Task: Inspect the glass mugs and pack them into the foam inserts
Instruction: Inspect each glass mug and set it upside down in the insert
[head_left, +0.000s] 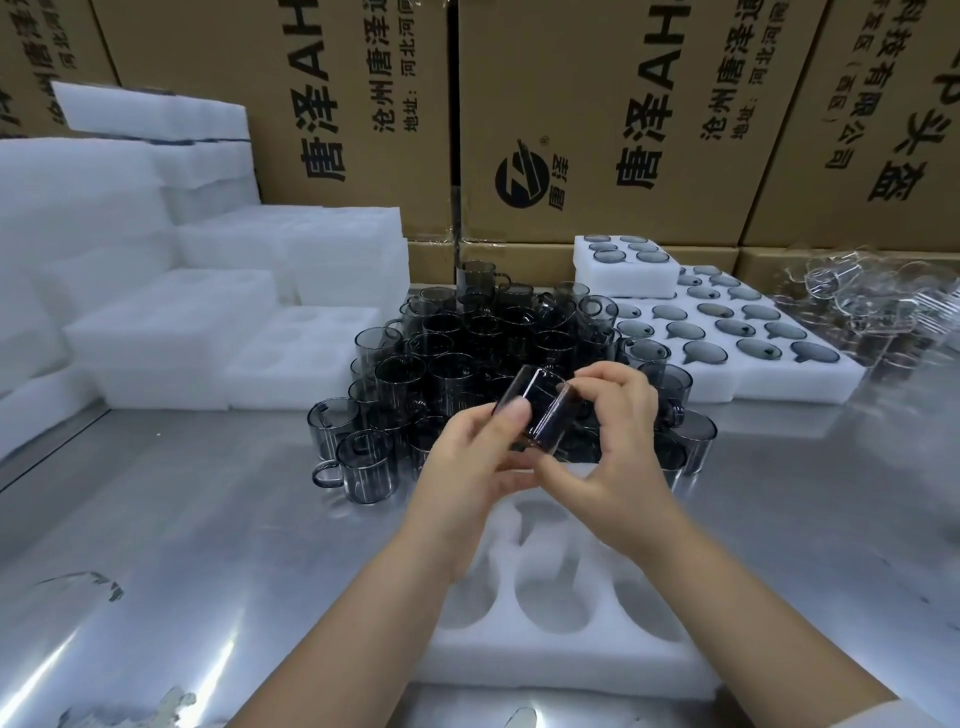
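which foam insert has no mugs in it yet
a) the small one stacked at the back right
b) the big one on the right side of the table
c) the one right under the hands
c: the foam insert under the hands shows only bare white pockets, while the small stacked insert and the big right insert have smoky glass in their holes.

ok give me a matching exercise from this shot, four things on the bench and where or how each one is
Things
1. held mug
2. near foam insert
3. far foam insert
4. clear glassware

States
a. every visible cavity filled
b. gripped by left hand and right hand
c. visible cavities empty, lying right below the hands
d. heaped at the far right of the table

Pairs: 1-b, 2-c, 3-a, 4-d
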